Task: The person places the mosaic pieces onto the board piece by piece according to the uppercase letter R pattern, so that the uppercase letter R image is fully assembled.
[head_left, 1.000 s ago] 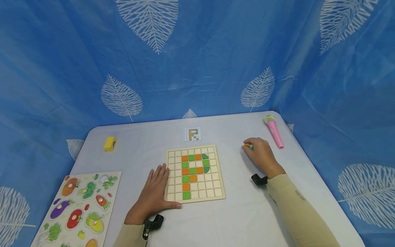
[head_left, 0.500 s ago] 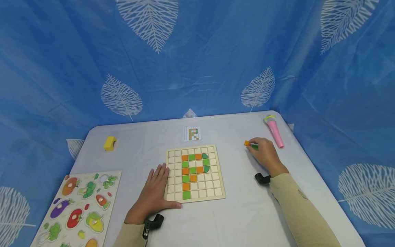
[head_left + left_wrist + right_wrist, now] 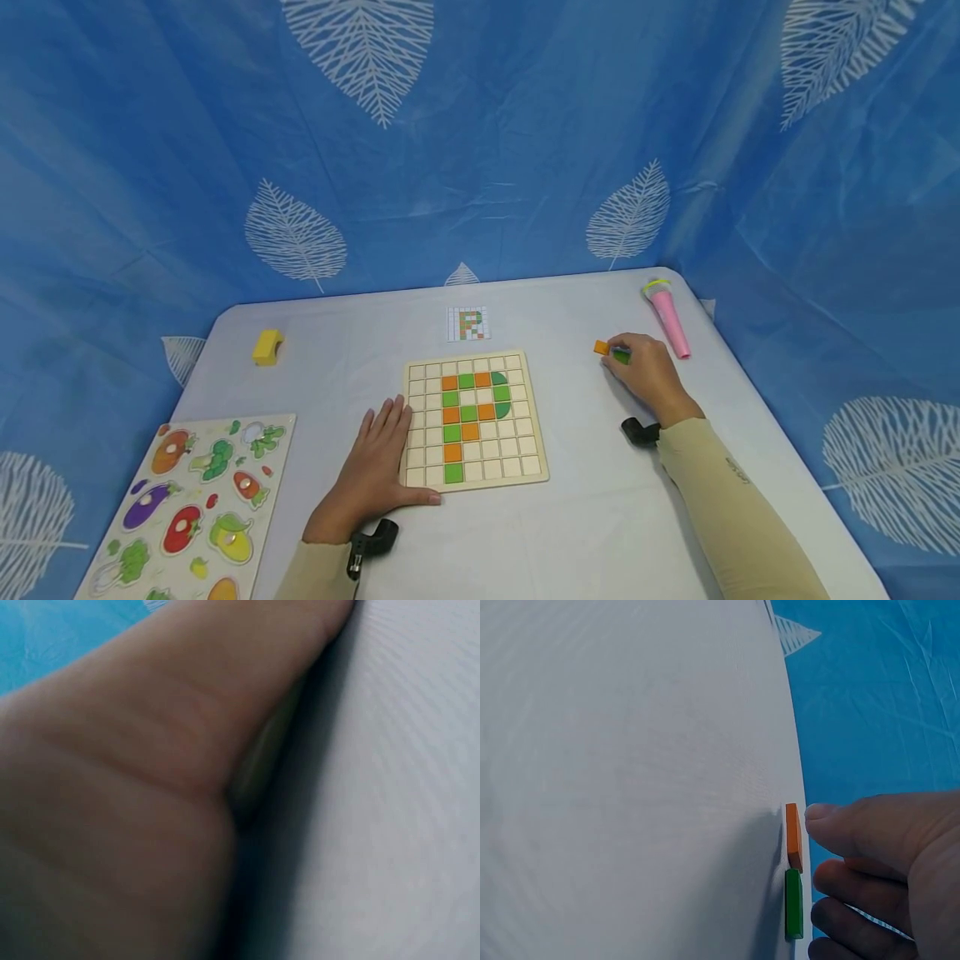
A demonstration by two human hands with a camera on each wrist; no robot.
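My left hand (image 3: 372, 468) lies flat at the left side of a square wooden grid board (image 3: 513, 470), the fingers along its left edge and the thumb along its near edge. Orange, green and dark-green tiles in the grid form a P-like shape. In the left wrist view the palm and wrist hide most of the board. To the right of the board, my right hand (image 3: 649, 373) hovers low over the table, fingers loosely bent. Just off its fingertips lie an orange tile (image 3: 793, 837) and a green tile (image 3: 793, 904), end to end on the cloth.
Behind the board lies a small pattern card (image 3: 468, 324) showing an R in coloured squares. A pink toy microphone (image 3: 667, 318) is at the far right, a yellow arched block (image 3: 267, 348) at the far left. A vegetable puzzle board (image 3: 197, 485) fills the near left.
My right hand has let go of the orange and green tiles and drawn back slightly to the right. The left hand has stayed on the board's edge.
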